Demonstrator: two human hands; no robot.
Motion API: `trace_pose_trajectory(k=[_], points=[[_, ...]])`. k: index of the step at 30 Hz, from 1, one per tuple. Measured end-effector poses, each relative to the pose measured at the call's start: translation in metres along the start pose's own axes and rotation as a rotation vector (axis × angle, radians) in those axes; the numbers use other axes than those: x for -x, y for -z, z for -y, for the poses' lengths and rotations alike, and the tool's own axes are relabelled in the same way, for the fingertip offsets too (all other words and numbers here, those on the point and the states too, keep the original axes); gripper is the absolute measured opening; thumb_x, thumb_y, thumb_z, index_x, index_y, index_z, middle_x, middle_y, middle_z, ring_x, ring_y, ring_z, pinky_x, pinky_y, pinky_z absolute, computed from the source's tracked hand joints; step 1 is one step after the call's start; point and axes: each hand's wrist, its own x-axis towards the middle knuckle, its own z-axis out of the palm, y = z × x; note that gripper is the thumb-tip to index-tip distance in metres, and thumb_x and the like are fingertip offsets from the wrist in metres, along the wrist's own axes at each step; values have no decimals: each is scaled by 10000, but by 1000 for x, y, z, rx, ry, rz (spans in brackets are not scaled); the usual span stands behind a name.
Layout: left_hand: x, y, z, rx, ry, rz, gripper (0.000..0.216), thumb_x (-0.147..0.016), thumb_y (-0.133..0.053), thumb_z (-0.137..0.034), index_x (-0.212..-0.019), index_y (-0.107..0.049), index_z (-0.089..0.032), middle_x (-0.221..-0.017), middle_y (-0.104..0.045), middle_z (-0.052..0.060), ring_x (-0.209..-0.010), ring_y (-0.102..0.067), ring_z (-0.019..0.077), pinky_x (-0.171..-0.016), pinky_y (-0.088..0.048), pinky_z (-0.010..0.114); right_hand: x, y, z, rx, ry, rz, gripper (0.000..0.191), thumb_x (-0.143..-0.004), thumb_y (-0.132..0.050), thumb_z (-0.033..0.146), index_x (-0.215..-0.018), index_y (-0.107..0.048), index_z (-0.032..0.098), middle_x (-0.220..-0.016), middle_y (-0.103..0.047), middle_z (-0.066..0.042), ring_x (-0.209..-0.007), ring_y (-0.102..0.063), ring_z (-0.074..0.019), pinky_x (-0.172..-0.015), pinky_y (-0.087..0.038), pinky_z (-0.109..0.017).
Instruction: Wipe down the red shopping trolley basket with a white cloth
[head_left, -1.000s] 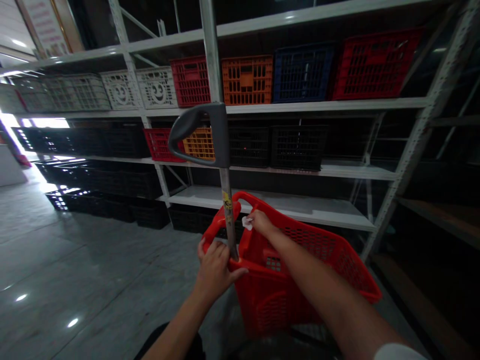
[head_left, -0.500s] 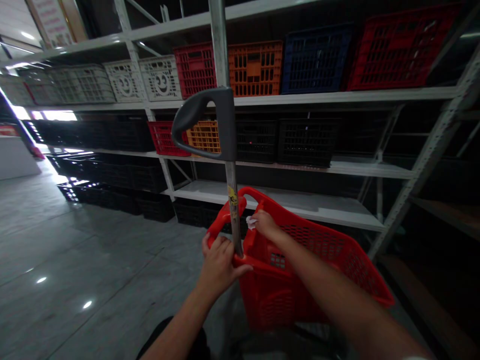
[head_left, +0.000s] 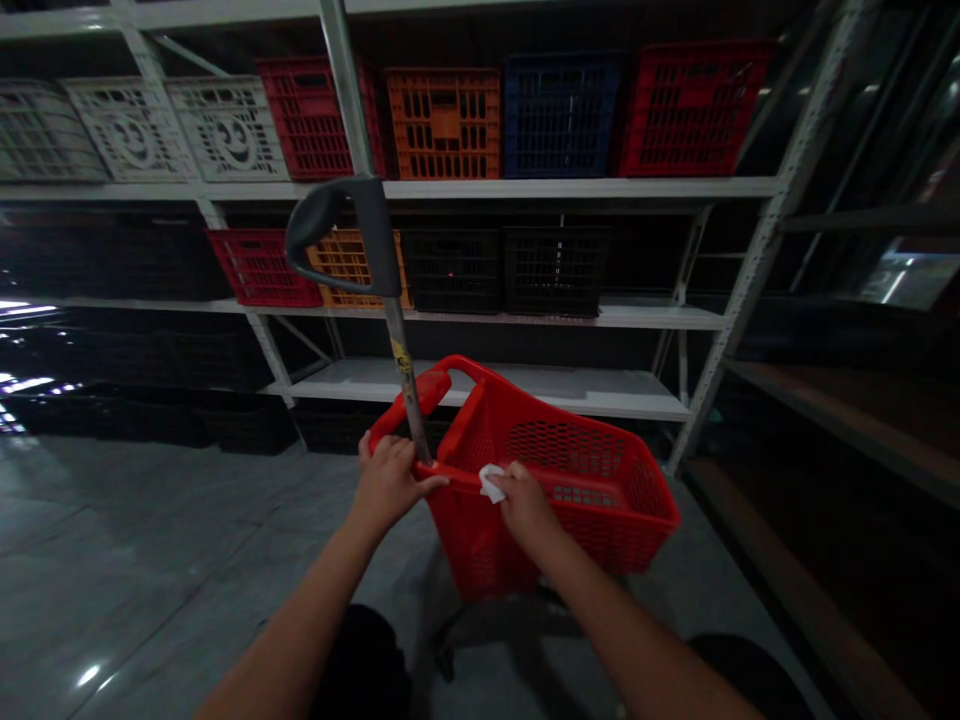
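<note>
A red plastic shopping basket [head_left: 577,470] on wheels stands on the floor in front of me. A metal pole [head_left: 405,385] rises from its near rim and ends in a grey handle [head_left: 337,230]. My left hand [head_left: 386,480] grips the near rim at the foot of the pole. My right hand [head_left: 525,505] presses a small white cloth [head_left: 491,483] against the rim just right of the pole.
Grey metal shelving [head_left: 570,188] runs across behind the basket, with white, red, orange and blue crates [head_left: 442,120] on top and black crates [head_left: 555,268] below. Another rack [head_left: 840,420] stands at the right. Grey polished floor [head_left: 150,560] stretches left.
My right hand with the cloth has moved from the basket's far red handle back to the near rim. My view has swung right and the basket sits further away.
</note>
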Motion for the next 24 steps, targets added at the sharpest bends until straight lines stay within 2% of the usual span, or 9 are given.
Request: trace_pose_trajectory(k=[3, 5, 7, 12, 14, 18, 20, 22, 24], points=[[-1, -1, 0, 2, 2, 12, 451, -604, -576, -630, -757, -591, -205, -808, -614, 61, -890, -492, 260, -996, -111, 543, 25, 21, -39, 70, -139, -100, 424, -682, -436, -41, -915, -691, 204, -747, -541, -42, -689, -510, -152, -656, -410, -231], [-1, -2, -1, -1, 5, 4, 469, -596, -569, -648, -753, -588, -206, -800, -612, 65, -893, -488, 266, -990, -108, 550, 30, 28, -48, 94, -205, -116, 442, -659, -437, -55, -913, -696, 198, -742, -544, -50, -682, -515, -158, -661, -412, -238], [-1, -2, -3, -3, 5, -4, 466, -604, -564, -644, -758, -585, -206, -814, -614, 74, -903, -484, 271, -988, -105, 552, 24, 23, -37, 62, -193, -93, 431, -665, -442, -50, -916, -697, 191, -758, -548, -55, -709, -524, -162, -680, -415, -239], [1, 0, -6, -34, -1, -12, 401, -676, -529, -587, -767, -572, -199, -835, -616, 77, -912, -485, 258, -999, -101, 539, -10, -13, 16, -84, 37, -55, 516, -663, -428, -53, -1070, -632, 191, -883, -539, -56, -830, -520, -156, -776, -418, -238], [3, 1, -4, -36, -6, -10, 392, -682, -527, -583, -759, -571, -201, -833, -617, 72, -928, -485, 256, -1009, -90, 532, -11, -18, 18, -108, 53, -71, 544, -639, -420, -63, -1064, -631, 200, -875, -534, -46, -827, -518, -153, -776, -424, -242], [2, 0, 1, -19, -10, -11, 429, -658, -540, -608, -771, -578, -196, -877, -624, 88, -961, -491, 266, -1026, -72, 529, 16, 0, -19, -92, -71, -172, 519, -608, -388, -75, -944, -669, 202, -806, -531, -36, -773, -526, -151, -743, -439, -252], [3, -2, 1, -1, 2, -46, 473, -653, -549, -609, -865, -578, -187, -987, -614, 118, -1025, -478, 286, -1030, -67, 540, 34, 17, -41, -60, -136, -199, 522, -583, -378, -76, -919, -668, 199, -810, -542, -42, -783, -535, -160, -751, -442, -262], [8, -3, -6, 29, 68, -142, 578, -660, -559, -590, -1043, -530, -157, -1179, -529, 174, -1149, -405, 324, -1022, -82, 568, 47, 31, -54, -32, -184, -227, 518, -579, -383, -63, -943, -646, 194, -869, -564, -55, -841, -542, -174, -793, -435, -282], [20, -3, -23, 103, 161, -255, 675, -689, -556, -544, -1201, -423, -123, -1341, -362, 212, -1258, -277, 350, -1013, -105, 586, 57, 39, -52, -39, -233, -271, 517, -595, -396, -40, -1019, -588, 184, -946, -580, -63, -896, -546, -184, -825, -424, -299]])
